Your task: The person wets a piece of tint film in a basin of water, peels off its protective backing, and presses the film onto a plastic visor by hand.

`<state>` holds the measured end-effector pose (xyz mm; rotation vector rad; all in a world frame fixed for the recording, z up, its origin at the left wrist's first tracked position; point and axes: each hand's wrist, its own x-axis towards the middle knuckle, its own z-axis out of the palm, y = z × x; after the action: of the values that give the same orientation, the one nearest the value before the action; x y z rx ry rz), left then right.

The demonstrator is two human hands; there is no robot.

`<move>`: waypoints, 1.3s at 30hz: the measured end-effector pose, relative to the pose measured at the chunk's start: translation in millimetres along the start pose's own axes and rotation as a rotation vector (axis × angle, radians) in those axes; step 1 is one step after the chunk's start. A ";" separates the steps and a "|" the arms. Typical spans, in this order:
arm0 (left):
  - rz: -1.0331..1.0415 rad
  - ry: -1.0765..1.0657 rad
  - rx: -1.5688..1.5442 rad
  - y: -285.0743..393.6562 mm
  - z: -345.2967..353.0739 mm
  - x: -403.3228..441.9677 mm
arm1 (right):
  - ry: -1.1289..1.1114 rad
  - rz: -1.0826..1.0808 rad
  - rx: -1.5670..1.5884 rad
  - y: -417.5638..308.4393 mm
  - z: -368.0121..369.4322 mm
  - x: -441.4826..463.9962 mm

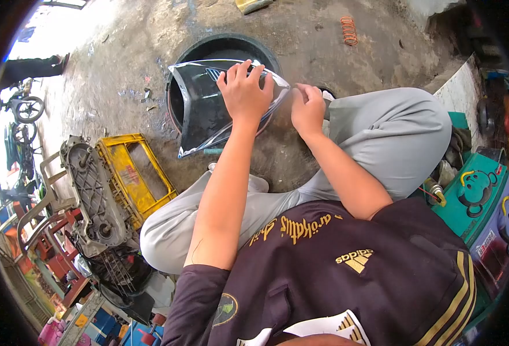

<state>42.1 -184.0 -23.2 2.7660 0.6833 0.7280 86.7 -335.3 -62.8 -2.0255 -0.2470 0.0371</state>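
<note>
**Basin [227,41] Beneath Black Panel [199,106]**

Long axis runs left to right, tapered tip pointing right. Yellow crate [122,163] stands at left. Left hand [246,99], splayed, rests upon and partly hides the panel; right hand [310,112] curls at the tip, grip indeterminable. Orange spring [349,31] lies beyond.

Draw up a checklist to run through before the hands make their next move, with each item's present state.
1. Left hand on the dark panel: ok, resting on its upper face.
2. Right hand at the panel's narrow end: ok.
3. Right hand's hold firm: cannot tell.
4. Panel over the black basin: ok.
5. Panel's underside undamaged: cannot tell, hidden.
6. Orange spring apart from the panel: ok.
</note>
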 end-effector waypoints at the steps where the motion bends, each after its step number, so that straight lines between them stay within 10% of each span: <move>1: -0.002 -0.006 0.006 0.3 0.1 -0.2 | 0.000 -0.003 -0.001 -5.1 -1.7 3.9; 39: -0.003 0.003 -0.012 -0.4 0.2 -0.7 | -0.029 -0.017 -0.020 -5.8 -1.7 5.6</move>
<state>41.6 -184.0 -23.8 2.7532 0.6817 0.7334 91.5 -333.3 -56.4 -2.0436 -0.2843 0.0533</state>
